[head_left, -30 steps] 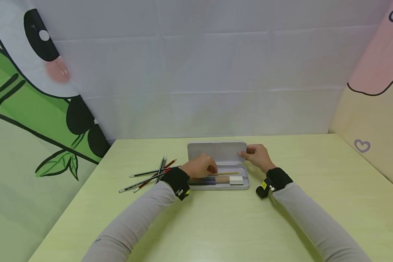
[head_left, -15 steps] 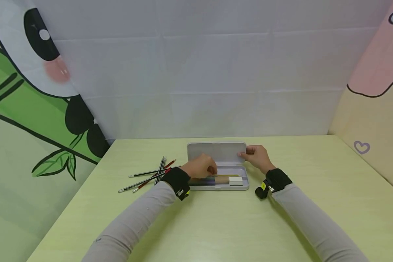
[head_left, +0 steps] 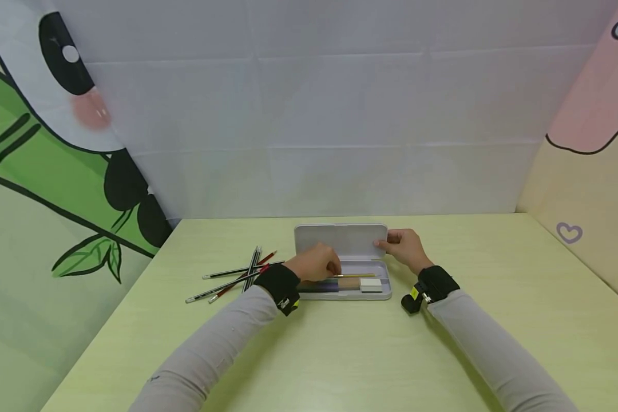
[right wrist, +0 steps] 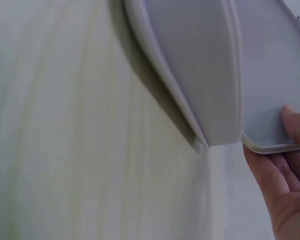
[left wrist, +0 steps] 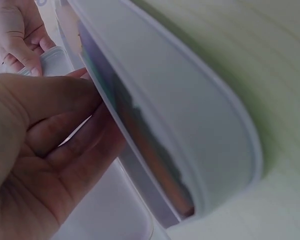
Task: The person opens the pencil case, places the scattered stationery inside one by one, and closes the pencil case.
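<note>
A pale pencil case (head_left: 347, 296) stands open on the table, its lid (head_left: 342, 237) raised at the back. Inside lie a white eraser (head_left: 371, 285) and a tan and purple-grey flat item (head_left: 347, 283). My left hand (head_left: 316, 262) reaches into the case and pinches a thin yellow pencil (head_left: 357, 276), whose end points right. In the left wrist view the case wall hides those fingertips. My right hand (head_left: 404, 247) holds the lid's right edge; the right wrist view shows the thumb on its inner face and the fingers behind.
Left of the case, several dark striped and red pencils (head_left: 221, 287) lie crossed in a loose pile, partly behind the left wrist. The light wooden table (head_left: 340, 355) meets a white sheet (head_left: 340, 114) at the back. Cartoon-printed panels flank both sides.
The yellow pencil has shifted slightly lower in the case, towards me. Both hands stay almost where they were, and the lid stays raised.
</note>
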`<act>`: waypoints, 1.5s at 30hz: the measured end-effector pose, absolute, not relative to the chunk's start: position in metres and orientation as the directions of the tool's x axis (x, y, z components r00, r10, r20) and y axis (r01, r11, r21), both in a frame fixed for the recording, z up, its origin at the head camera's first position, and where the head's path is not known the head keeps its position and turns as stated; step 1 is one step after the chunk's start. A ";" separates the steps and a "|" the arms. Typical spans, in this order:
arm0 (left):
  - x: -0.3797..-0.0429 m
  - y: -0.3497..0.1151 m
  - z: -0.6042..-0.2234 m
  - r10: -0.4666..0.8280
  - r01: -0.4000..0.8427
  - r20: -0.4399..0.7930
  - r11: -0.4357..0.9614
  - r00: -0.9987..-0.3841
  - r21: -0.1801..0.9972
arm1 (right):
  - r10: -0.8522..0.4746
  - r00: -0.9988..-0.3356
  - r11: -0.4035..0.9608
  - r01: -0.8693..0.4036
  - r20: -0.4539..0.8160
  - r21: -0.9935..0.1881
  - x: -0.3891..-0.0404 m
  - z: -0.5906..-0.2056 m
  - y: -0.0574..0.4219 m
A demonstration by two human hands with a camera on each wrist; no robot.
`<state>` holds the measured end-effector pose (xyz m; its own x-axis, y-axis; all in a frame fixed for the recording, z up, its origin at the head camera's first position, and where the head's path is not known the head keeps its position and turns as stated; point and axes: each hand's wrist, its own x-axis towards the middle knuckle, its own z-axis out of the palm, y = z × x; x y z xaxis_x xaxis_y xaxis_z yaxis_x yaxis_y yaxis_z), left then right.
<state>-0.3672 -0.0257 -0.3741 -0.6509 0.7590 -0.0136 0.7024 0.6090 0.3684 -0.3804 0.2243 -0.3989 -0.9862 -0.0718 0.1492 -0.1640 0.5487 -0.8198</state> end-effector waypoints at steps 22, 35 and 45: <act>-0.349 -0.057 -0.362 0.713 0.615 -0.087 0.655 -0.696 0.440 | -0.082 -0.984 0.581 -0.178 0.161 -0.794 -0.351 -0.398 0.215; -0.337 -0.106 -0.341 0.706 0.660 0.023 0.650 -0.708 0.377 | -0.036 -0.986 0.582 -0.153 0.163 -0.799 -0.343 -0.400 0.208; -0.330 -0.165 -0.336 0.561 0.535 0.064 0.742 -0.826 0.404 | -0.053 -0.985 0.580 -0.163 0.162 -0.798 -0.349 -0.401 0.211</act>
<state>-0.3303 -0.1648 -0.3364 -0.8256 0.5607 0.0636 0.5351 0.7421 0.4038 -0.3493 0.2108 -0.4006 -0.9853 -0.0529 0.1625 -0.1628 0.5800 -0.7982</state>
